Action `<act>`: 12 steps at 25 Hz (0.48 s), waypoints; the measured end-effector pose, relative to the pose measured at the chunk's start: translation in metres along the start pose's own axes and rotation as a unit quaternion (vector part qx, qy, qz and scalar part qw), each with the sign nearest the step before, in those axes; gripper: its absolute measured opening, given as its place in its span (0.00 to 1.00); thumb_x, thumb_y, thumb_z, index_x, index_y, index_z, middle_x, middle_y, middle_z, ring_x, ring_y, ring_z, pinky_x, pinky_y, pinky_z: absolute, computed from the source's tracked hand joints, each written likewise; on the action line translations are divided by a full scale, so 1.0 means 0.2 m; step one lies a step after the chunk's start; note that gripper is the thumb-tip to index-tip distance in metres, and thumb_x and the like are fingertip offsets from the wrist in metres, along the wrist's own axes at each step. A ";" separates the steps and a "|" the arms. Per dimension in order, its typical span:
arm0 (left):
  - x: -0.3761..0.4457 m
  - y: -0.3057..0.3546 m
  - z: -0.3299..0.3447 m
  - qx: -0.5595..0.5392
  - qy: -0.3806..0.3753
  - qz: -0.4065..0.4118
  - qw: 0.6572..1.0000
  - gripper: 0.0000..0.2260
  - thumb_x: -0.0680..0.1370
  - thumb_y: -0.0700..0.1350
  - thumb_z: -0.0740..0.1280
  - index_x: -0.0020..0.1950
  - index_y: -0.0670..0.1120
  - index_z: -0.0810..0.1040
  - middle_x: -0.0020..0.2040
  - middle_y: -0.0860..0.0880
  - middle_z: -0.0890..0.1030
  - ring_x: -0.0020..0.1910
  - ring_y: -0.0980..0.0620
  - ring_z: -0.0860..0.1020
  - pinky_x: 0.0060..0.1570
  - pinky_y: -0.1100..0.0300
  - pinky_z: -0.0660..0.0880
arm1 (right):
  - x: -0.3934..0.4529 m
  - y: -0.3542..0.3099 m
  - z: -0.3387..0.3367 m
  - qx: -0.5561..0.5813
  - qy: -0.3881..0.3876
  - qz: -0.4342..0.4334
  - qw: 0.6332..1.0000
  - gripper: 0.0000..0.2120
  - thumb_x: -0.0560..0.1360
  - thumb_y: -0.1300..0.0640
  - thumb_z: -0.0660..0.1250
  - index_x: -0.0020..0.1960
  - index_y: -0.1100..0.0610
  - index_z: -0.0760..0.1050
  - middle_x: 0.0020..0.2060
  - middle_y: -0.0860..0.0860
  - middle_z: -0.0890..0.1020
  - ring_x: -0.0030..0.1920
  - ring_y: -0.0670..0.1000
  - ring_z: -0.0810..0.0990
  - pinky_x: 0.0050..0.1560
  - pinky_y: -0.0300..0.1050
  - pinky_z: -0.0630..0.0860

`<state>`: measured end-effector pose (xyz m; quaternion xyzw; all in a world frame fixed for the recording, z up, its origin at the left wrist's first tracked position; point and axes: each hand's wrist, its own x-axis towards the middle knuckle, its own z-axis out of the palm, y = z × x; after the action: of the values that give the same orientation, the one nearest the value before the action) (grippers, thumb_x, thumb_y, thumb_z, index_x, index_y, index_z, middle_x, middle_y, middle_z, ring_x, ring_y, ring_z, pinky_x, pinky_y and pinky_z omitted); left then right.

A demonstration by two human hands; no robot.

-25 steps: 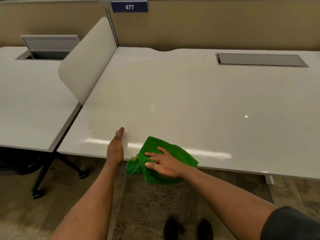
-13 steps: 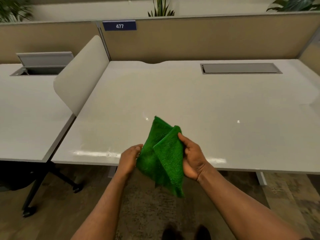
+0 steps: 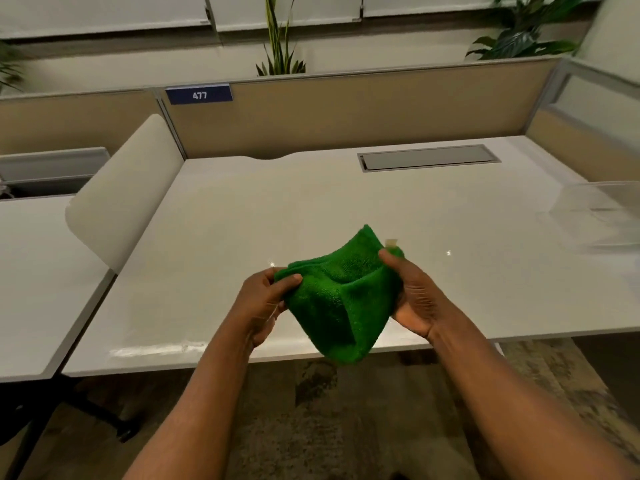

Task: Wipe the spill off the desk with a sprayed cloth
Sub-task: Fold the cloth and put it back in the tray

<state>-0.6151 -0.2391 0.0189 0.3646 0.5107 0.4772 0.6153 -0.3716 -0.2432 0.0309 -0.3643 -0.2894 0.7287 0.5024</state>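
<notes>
A green microfibre cloth (image 3: 341, 296) hangs folded in the air above the front edge of the white desk (image 3: 346, 209). My left hand (image 3: 263, 303) pinches its left corner between thumb and fingers. My right hand (image 3: 412, 299) grips its right side, where a small pale tag sticks up. The desk top is glossy with light reflections; I cannot make out a spill on it. No spray bottle is in view.
A grey cable hatch (image 3: 429, 157) is set in the desk at the back right. A rounded white divider (image 3: 121, 195) separates it from the neighbouring desk (image 3: 38, 282) on the left. Beige partitions (image 3: 346, 109) and plants stand behind. Carpeted floor lies below.
The cloth was pressed on the desk's front edge under my right hand, then lifted. Both hands now hold it higher and spread it sideways. My view has tilted up.
</notes>
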 end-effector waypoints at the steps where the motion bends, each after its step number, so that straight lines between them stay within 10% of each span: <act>1: 0.01 0.06 0.03 0.041 0.005 0.028 0.999 0.05 0.75 0.35 0.70 0.50 0.38 0.80 0.47 0.41 0.85 0.48 0.45 0.83 0.47 0.54 0.80 | 0.01 -0.02 -0.02 -0.047 0.021 -0.008 0.999 0.14 0.76 0.55 0.67 0.60 0.59 0.78 0.57 0.59 0.83 0.60 0.60 0.81 0.57 0.56 0.79; 8: 0.04 0.33 0.13 0.214 0.033 0.165 0.962 0.04 0.74 0.39 0.73 0.47 0.44 0.82 0.42 0.46 0.85 0.41 0.52 0.83 0.38 0.61 0.77 | 0.10 -0.14 -0.03 -0.276 0.120 -0.106 0.948 0.10 0.71 0.61 0.74 0.52 0.52 0.81 0.46 0.53 0.86 0.49 0.53 0.84 0.42 0.44 0.78; 12: 0.08 0.33 0.15 0.255 0.091 0.196 0.943 0.04 0.73 0.42 0.75 0.45 0.47 0.81 0.42 0.47 0.84 0.41 0.53 0.82 0.38 0.61 0.77 | 0.19 -0.16 0.00 -0.354 0.150 -0.152 0.910 0.11 0.69 0.57 0.75 0.50 0.48 0.82 0.45 0.48 0.86 0.49 0.49 0.84 0.52 0.48 0.81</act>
<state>-0.6000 -0.2039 0.0824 0.5567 0.5877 0.4736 0.3470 -0.3635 -0.1978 0.0461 -0.5752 -0.5013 0.4301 0.4825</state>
